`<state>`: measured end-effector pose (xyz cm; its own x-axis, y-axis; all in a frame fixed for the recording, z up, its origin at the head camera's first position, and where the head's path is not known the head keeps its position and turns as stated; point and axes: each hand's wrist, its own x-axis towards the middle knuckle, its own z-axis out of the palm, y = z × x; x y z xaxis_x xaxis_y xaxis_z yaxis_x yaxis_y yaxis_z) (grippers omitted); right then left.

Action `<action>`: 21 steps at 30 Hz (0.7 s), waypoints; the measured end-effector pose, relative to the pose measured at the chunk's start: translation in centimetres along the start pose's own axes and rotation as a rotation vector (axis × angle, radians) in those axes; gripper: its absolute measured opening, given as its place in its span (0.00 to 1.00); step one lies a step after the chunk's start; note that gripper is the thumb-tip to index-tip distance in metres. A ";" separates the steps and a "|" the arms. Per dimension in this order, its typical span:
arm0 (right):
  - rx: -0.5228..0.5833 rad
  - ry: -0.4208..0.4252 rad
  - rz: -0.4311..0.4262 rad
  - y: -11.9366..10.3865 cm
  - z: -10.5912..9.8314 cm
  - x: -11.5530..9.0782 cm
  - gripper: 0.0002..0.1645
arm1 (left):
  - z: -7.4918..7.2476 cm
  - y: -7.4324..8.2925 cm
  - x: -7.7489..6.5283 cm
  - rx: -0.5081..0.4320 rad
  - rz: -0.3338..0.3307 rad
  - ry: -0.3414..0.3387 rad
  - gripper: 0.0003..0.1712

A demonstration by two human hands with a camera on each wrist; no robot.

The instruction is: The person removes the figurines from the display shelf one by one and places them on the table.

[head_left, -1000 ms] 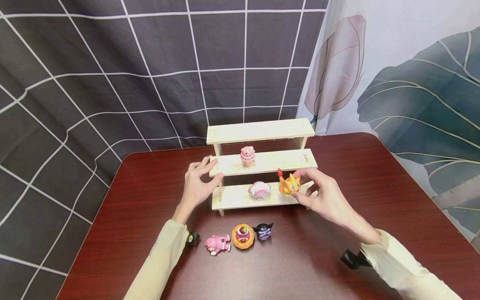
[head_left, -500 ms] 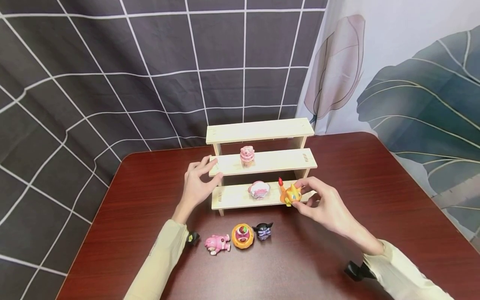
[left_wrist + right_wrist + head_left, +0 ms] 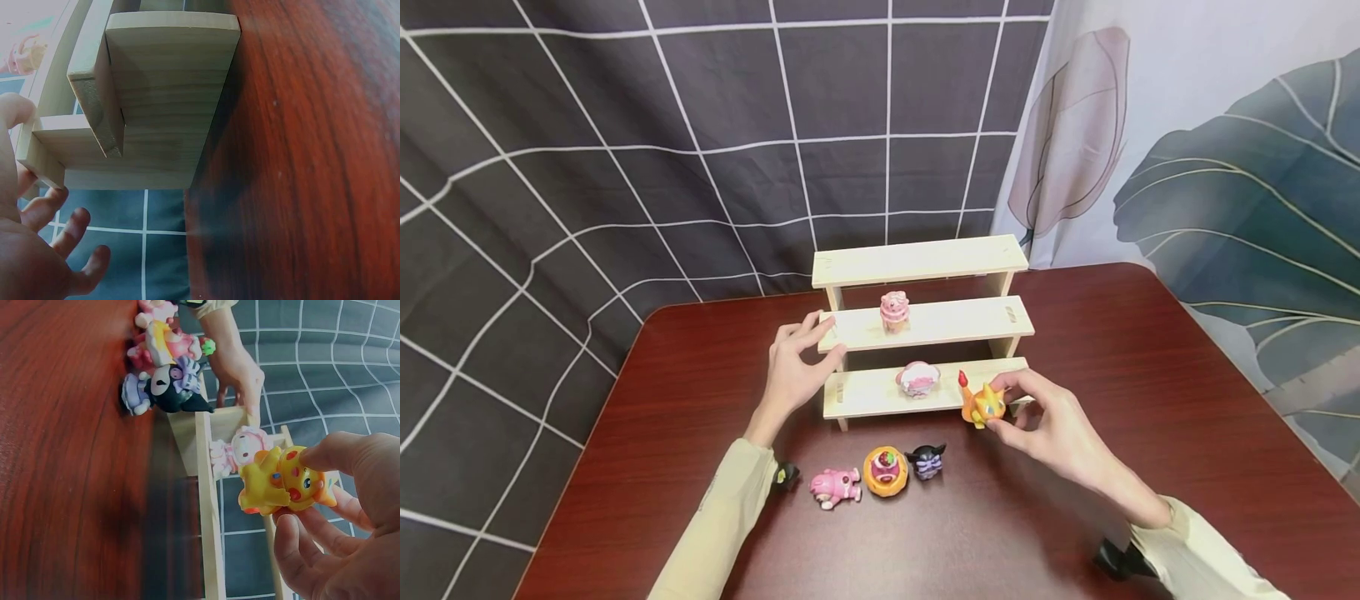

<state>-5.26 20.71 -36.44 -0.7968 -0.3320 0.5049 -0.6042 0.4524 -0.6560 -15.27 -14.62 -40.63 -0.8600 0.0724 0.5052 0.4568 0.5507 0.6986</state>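
Observation:
My right hand (image 3: 1060,425) pinches a yellow and orange toy figurine (image 3: 984,407) by its head, between thumb and fingers. The figurine, with a red-tipped tail, overlaps the front edge of the lowest step of a pale wooden three-step shelf (image 3: 947,321). In the right wrist view the figurine's yellow belly (image 3: 265,484) shows. At the left end of the middle step, my left hand (image 3: 797,362) grips the board, its thumb and fingers at the edges. A pink and white figurine (image 3: 918,380) is on the lowest step, and a pink ice-cream-cone figurine (image 3: 895,312) stands on the middle one.
On the dark red wooden table (image 3: 700,400), in front of the shelf, are a pink bear figurine (image 3: 835,488), an orange round figurine (image 3: 886,472) with a strawberry, and a black and purple figurine (image 3: 927,461). A dark checked curtain (image 3: 715,150) hangs behind.
My right hand has moved down and toward me with the yellow-orange figurine, from over the lowest step to its front edge. The left hand has stayed on the shelf.

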 end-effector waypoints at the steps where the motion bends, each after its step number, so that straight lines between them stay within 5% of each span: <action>1: 0.000 0.000 -0.004 0.0 0.0 -0.1 0.30 | 0.0 0.0 0.0 0.000 0.002 0.001 0.26; 21: 0.017 -0.009 -0.046 -0.3 0.6 -1.7 0.31 | 0.1 -0.1 0.0 -0.006 0.012 0.006 0.27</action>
<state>-3.75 20.62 -37.38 -0.7681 -0.3592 0.5301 -0.6403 0.4220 -0.6418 -15.28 -14.61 -40.72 -0.8530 0.0744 0.5166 0.4687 0.5446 0.6955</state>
